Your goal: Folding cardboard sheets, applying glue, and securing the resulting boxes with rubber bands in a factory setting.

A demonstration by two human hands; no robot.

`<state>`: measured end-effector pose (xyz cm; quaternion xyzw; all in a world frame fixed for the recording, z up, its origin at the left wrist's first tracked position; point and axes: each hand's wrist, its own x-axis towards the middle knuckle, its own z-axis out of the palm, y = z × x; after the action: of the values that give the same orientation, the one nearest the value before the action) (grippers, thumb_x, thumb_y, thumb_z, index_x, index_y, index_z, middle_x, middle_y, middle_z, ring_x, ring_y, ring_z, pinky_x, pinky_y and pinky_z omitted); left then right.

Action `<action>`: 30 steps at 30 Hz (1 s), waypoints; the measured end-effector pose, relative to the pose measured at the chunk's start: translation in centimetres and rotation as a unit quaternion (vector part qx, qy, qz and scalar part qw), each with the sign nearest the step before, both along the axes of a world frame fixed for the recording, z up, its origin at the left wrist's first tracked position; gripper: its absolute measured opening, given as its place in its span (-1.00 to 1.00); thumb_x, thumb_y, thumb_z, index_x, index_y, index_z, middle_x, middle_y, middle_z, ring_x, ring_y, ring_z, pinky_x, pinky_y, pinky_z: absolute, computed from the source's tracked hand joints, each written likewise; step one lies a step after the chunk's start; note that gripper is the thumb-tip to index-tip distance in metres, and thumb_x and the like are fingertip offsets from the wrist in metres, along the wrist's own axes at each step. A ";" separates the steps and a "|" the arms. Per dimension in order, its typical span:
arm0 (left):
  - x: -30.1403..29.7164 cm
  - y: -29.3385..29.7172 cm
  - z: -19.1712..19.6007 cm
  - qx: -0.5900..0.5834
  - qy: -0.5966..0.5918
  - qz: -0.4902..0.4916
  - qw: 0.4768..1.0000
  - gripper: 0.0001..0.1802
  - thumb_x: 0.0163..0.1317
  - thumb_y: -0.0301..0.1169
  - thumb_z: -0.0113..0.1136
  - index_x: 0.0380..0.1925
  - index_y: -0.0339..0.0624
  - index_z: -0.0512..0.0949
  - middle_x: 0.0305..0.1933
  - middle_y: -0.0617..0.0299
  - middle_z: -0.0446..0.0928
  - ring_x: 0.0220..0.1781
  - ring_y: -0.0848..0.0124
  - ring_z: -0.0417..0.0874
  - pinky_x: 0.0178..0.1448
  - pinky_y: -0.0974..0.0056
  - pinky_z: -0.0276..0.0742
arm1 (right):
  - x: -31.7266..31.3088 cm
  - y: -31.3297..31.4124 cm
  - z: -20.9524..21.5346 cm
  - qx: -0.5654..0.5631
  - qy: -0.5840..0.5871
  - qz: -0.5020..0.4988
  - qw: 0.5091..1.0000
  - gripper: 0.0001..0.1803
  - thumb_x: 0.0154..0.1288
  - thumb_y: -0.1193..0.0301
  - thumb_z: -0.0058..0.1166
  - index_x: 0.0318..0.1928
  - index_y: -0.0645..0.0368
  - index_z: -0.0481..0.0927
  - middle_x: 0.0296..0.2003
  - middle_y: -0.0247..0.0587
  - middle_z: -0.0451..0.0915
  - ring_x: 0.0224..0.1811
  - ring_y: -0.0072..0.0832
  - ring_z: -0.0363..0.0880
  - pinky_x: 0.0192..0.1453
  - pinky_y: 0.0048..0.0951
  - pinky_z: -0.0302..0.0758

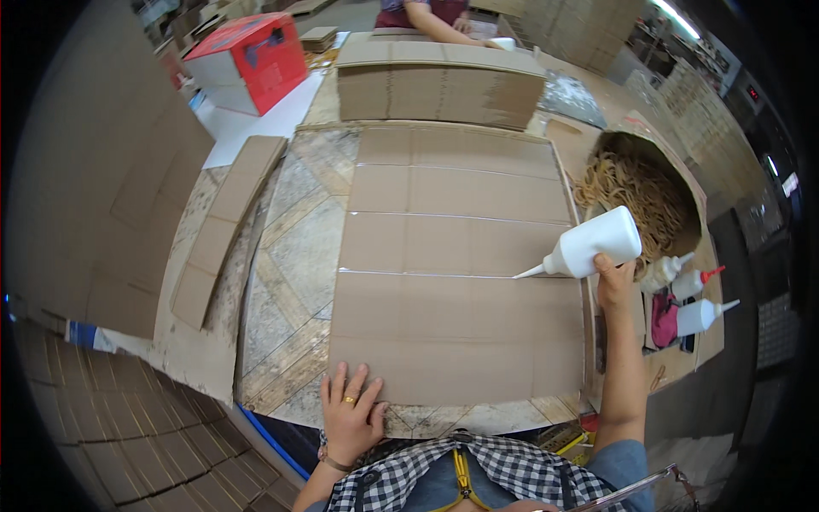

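Note:
My right hand (614, 282) grips a white glue bottle (597, 243), tipped on its side with the nozzle pointing left. The nozzle tip meets a shiny line of glue on a brown cardboard sheet (452, 341). Several such lines run across the overlapping strips of cardboard in its far half. With fingers spread, my left hand (351, 405) lies flat at the sheet's near left corner. A ring shows on one finger. Under the cardboard is a patterned board (294, 256).
Beyond the sheet stands a stack of cardboard strips (439, 85), with a person's arm (444, 26) behind it. A folded strip (230, 230) lies left. Rubber bands fill a box (691, 162) at right, near more bottles (699, 316). A red box (252, 64) sits far left.

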<state>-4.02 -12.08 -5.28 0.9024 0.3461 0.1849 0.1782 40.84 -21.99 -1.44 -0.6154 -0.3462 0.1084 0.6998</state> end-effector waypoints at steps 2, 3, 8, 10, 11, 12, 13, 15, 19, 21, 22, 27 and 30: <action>-0.1 -0.1 -0.2 -0.001 0.004 -0.002 1.000 -0.61 -0.01 -0.34 0.26 -0.10 -0.08 0.59 0.21 0.06 0.43 0.35 -0.08 0.25 0.35 -0.24 0.03 | 1.8 -2.4 0.6 -0.025 -0.019 -0.025 0.999 -0.35 -0.04 0.20 0.42 0.01 0.27 0.46 -0.18 -0.27 0.55 -0.12 -0.46 0.53 0.02 -0.38 0.44; -0.1 -0.2 -0.3 0.003 0.007 -0.003 1.000 -0.61 -0.01 -0.34 0.26 -0.10 -0.08 0.59 0.21 0.06 0.43 0.35 -0.08 0.25 0.35 -0.24 0.03 | 2.5 -3.3 1.0 -0.038 -0.027 -0.038 0.998 -0.36 -0.04 0.18 0.41 -0.01 0.27 0.47 -0.20 -0.28 0.56 -0.14 -0.47 0.53 0.00 -0.39 0.45; 0.1 -0.4 -0.2 0.006 0.013 -0.001 1.000 -0.61 0.00 -0.34 0.25 -0.09 -0.07 0.58 0.22 0.06 0.41 0.36 -0.10 0.23 0.37 -0.26 -0.01 | 5.5 -7.2 1.9 -0.090 -0.045 -0.087 0.991 -0.40 -0.04 0.20 0.40 -0.04 0.27 0.49 -0.23 -0.26 0.57 -0.21 -0.49 0.54 -0.13 -0.45 0.47; 0.0 -0.5 -0.2 0.001 0.012 0.000 1.000 -0.60 -0.01 -0.35 0.25 -0.09 -0.07 0.58 0.22 0.06 0.42 0.38 -0.10 0.22 0.39 -0.26 -0.03 | 5.4 -7.6 2.3 -0.088 -0.049 -0.097 0.990 -0.41 -0.03 0.23 0.40 -0.04 0.28 0.48 -0.24 -0.25 0.58 -0.21 -0.48 0.55 -0.14 -0.46 0.48; 0.1 -0.5 -0.2 0.005 0.011 -0.003 1.000 -0.60 -0.01 -0.35 0.25 -0.09 -0.07 0.58 0.22 0.06 0.42 0.37 -0.10 0.22 0.38 -0.26 -0.03 | 5.2 -7.8 2.5 -0.091 -0.054 -0.101 0.989 -0.41 -0.03 0.25 0.40 -0.03 0.28 0.48 -0.24 -0.24 0.58 -0.21 -0.47 0.55 -0.13 -0.45 0.48; -0.1 -0.5 -0.4 0.009 0.011 -0.002 1.000 -0.60 -0.01 -0.35 0.25 -0.09 -0.07 0.58 0.22 0.06 0.42 0.37 -0.10 0.22 0.38 -0.26 -0.02 | 4.9 -7.6 2.6 -0.092 -0.058 -0.101 0.989 -0.41 -0.04 0.27 0.40 -0.02 0.29 0.47 -0.24 -0.23 0.58 -0.20 -0.46 0.56 -0.11 -0.44 0.49; -0.2 -0.5 -0.5 0.014 0.011 -0.001 1.000 -0.60 -0.02 -0.35 0.25 -0.09 -0.07 0.58 0.22 0.06 0.42 0.36 -0.10 0.23 0.38 -0.25 -0.02 | 4.5 -7.4 2.8 -0.094 -0.062 -0.100 0.989 -0.40 -0.04 0.29 0.41 -0.01 0.29 0.47 -0.24 -0.23 0.59 -0.19 -0.46 0.56 -0.10 -0.43 0.49; -0.1 -0.4 -0.4 0.020 0.009 -0.005 1.000 -0.60 -0.02 -0.34 0.25 -0.09 -0.07 0.58 0.22 0.07 0.42 0.35 -0.10 0.24 0.38 -0.25 0.00 | 3.2 -7.0 3.3 -0.078 -0.080 -0.124 0.986 -0.39 -0.06 0.32 0.42 -0.01 0.30 0.46 -0.24 -0.22 0.59 -0.19 -0.45 0.57 -0.08 -0.42 0.49; 0.1 -0.3 -0.5 0.033 0.001 -0.007 0.999 -0.60 -0.02 -0.34 0.25 -0.10 -0.08 0.59 0.20 0.07 0.43 0.33 -0.10 0.26 0.36 -0.25 0.03 | 1.2 -6.3 4.5 -0.099 -0.103 -0.148 0.979 -0.39 -0.07 0.28 0.42 -0.02 0.31 0.49 -0.20 -0.21 0.57 -0.17 -0.46 0.54 -0.02 -0.40 0.46; 0.0 -0.3 -0.4 0.036 -0.004 -0.008 0.999 -0.61 -0.02 -0.34 0.24 -0.10 -0.09 0.59 0.20 0.07 0.43 0.33 -0.10 0.26 0.36 -0.25 0.03 | 0.4 -5.9 4.9 -0.105 -0.120 -0.155 0.975 -0.41 -0.04 0.28 0.40 -0.02 0.31 0.48 -0.21 -0.21 0.57 -0.16 -0.46 0.54 -0.02 -0.41 0.46; 0.0 -0.3 -0.3 0.036 -0.006 -0.009 0.999 -0.61 -0.02 -0.34 0.24 -0.10 -0.09 0.59 0.20 0.06 0.43 0.33 -0.10 0.27 0.36 -0.25 0.03 | 0.0 -5.6 5.1 -0.107 -0.131 -0.159 0.973 -0.42 -0.02 0.28 0.40 -0.02 0.30 0.48 -0.22 -0.22 0.57 -0.16 -0.46 0.54 -0.03 -0.41 0.46; -0.2 -0.3 -0.4 0.036 -0.034 -0.011 0.999 -0.61 -0.02 -0.34 0.24 -0.11 -0.10 0.60 0.21 0.03 0.41 0.31 -0.11 0.27 0.35 -0.24 0.05 | -5.0 -1.2 4.3 0.083 -0.006 -0.069 0.994 -0.38 0.09 0.27 0.32 0.10 0.25 0.37 -0.10 -0.26 0.52 -0.06 -0.44 0.53 -0.01 -0.37 0.49; -0.5 -0.1 -0.4 0.021 -0.035 -0.004 0.999 -0.62 0.01 -0.33 0.22 -0.10 -0.09 0.59 0.21 0.04 0.40 0.30 -0.09 0.28 0.34 -0.22 0.07 | -11.0 3.3 2.9 0.125 0.152 0.021 0.980 -0.38 0.17 0.25 0.26 0.15 0.22 0.31 -0.01 -0.28 0.47 0.02 -0.43 0.50 0.01 -0.32 0.51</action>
<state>-4.54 -12.19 -5.68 0.9004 0.3316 0.2232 0.1717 29.85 -18.70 1.48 -0.4923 -0.2598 0.1712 0.8129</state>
